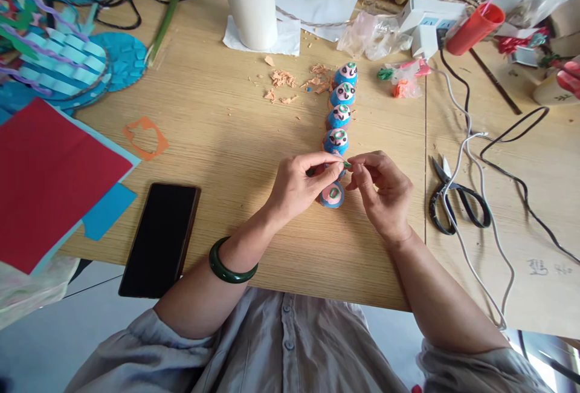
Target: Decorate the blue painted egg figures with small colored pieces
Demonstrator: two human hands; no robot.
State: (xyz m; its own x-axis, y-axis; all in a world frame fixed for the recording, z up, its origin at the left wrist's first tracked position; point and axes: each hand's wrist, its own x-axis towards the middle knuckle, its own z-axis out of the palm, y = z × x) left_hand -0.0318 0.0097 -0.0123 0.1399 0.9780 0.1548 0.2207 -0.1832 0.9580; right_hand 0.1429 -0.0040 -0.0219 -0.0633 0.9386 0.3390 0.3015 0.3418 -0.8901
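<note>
A row of small blue domes runs away from me across the table, each topped with pink and a green ring; a farther dome [338, 139] also carries black marks. The nearest dome [332, 194] has pink and a green ring, with no black marks visible. Above the row, my left hand [301, 181] pinches a small bit of green clay [347, 164] between thumb and fingertips. Closed at the fingertips, my right hand [383, 190] meets the same bit from the other side. One dome between them is mostly hidden by my left fingers.
Black scissors [460, 196] lie on the right under white cables [462, 157]. A phone [161, 239] and red card [58, 178] lie left. Orange scraps [283, 78] and a white cylinder [251, 6] stand beyond; bagged clay [403, 81] and a red cup [475, 27] are at right.
</note>
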